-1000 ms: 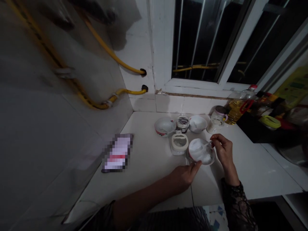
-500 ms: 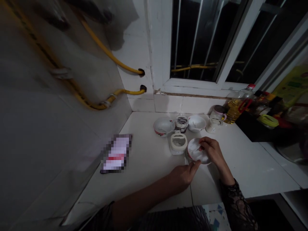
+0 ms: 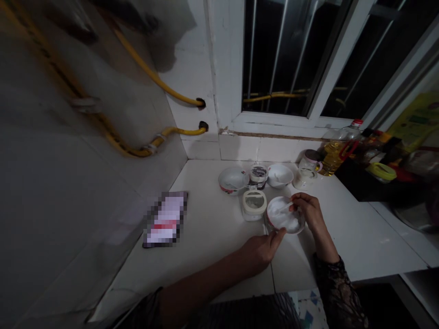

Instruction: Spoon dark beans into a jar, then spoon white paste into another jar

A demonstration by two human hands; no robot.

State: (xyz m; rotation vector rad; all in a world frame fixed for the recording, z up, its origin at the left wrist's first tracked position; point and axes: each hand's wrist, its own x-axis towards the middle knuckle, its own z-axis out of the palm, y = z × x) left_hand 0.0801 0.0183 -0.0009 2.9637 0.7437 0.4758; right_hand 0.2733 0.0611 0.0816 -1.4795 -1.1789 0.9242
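Note:
A bowl (image 3: 268, 222) with a reddish pattern on its outside stands on the white counter, with a white powdery substance (image 3: 291, 224) in it. At the bowl's near rim, my left hand (image 3: 262, 251) is closed, thumb and fingers pinching the edge. My right hand (image 3: 308, 210) is over the bowl's right side, fingers pinched on the handle of a white spoon (image 3: 284, 208). The spoon's tip lies in the white substance. Just left of the bowl is a square white-rimmed container (image 3: 254, 211) with a see-through lid.
Behind stand a flowered bowl (image 3: 233, 188), a clear jar (image 3: 258, 175) with dark contents and another white bowl (image 3: 280, 177). A lidded jar (image 3: 306, 172) and an oil bottle (image 3: 332, 155) are farther right. A blurred-out phone-like object (image 3: 166, 218) lies by the left wall.
My right hand has shifted slightly right and drawn the spoon with it, so more of the spoon and the white substance shows. My left hand stays at the rim.

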